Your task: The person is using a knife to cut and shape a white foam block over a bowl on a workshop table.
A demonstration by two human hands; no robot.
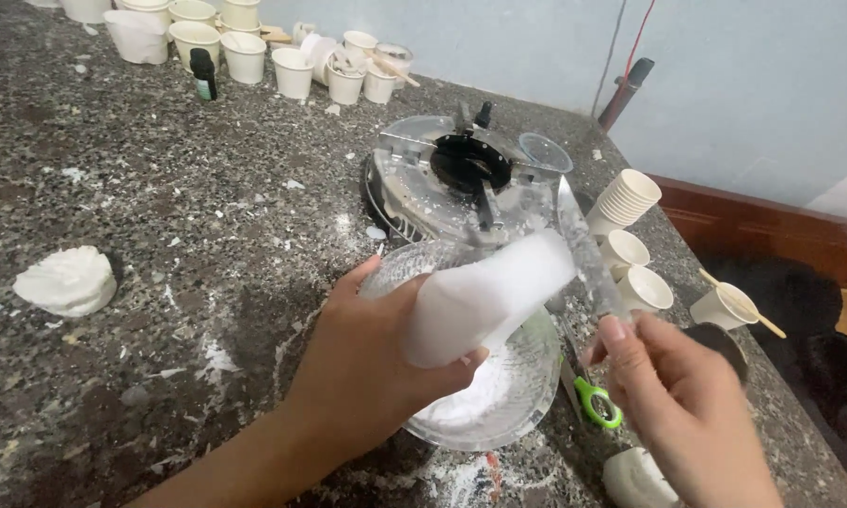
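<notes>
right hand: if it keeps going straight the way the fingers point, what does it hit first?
The right hand points up and left, its fingertips pinching a clear plastic strip. Past that, the first thing in line looks like the white block that the left hand holds over the glass bowl. Depth is unclear.

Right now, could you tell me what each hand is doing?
Left hand: closed around a white block over the glass bowl.
Right hand: pinching a knife.
</notes>
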